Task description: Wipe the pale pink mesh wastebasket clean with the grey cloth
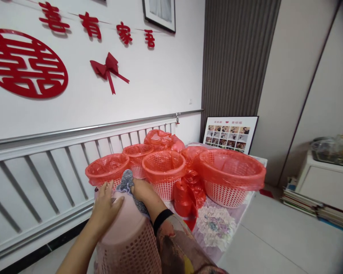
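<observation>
A pale pink perforated plastic basket (128,243) is tilted in front of me with its solid base (127,220) facing up. My left hand (105,207) holds the base's left edge, thumb lying on the flat surface and fingers stretched toward the far side. My right hand (141,190) is closed around a bunched grey cloth (126,182), which presses against the far right edge of the base. Part of the cloth hangs below my right wrist. The basket's lower end is out of frame.
Several perforated baskets lined with red plastic bags stand on the table, including a large basket (231,182) on the right. Among them lie a red bag roll (184,199) and loose red bags (160,140). A white radiator (74,171) borders the left; a photo board (231,131) leans behind.
</observation>
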A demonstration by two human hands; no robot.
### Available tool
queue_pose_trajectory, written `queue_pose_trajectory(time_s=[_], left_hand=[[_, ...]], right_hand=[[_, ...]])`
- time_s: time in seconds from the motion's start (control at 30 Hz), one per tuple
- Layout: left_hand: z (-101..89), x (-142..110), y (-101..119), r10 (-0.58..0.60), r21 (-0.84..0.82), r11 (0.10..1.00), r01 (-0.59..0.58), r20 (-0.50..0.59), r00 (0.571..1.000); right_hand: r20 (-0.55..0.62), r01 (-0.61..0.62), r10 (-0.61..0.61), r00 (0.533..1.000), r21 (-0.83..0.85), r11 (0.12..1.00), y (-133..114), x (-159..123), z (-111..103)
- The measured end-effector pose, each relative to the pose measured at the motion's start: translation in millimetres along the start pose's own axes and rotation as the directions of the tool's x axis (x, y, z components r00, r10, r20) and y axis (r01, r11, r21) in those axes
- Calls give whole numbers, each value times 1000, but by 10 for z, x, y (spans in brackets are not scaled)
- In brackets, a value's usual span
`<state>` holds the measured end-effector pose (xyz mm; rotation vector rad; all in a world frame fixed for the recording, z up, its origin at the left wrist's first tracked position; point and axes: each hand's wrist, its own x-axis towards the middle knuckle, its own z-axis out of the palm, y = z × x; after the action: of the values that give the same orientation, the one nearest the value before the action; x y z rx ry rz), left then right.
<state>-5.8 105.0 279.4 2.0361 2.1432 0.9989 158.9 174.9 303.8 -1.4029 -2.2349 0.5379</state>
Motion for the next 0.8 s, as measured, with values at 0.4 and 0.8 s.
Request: queue_pose_trajectory(time_s=[0.4, 0.8], left_hand=[[230, 125, 94, 9, 87, 996, -18, 101, 995], [218, 250, 211, 217, 83, 960, -266, 375, 901]], right_hand=[[-120, -109, 98, 988, -89, 990, 213, -501, -183], [-98, -23, 23, 995, -1, 1000, 396, -805, -220]])
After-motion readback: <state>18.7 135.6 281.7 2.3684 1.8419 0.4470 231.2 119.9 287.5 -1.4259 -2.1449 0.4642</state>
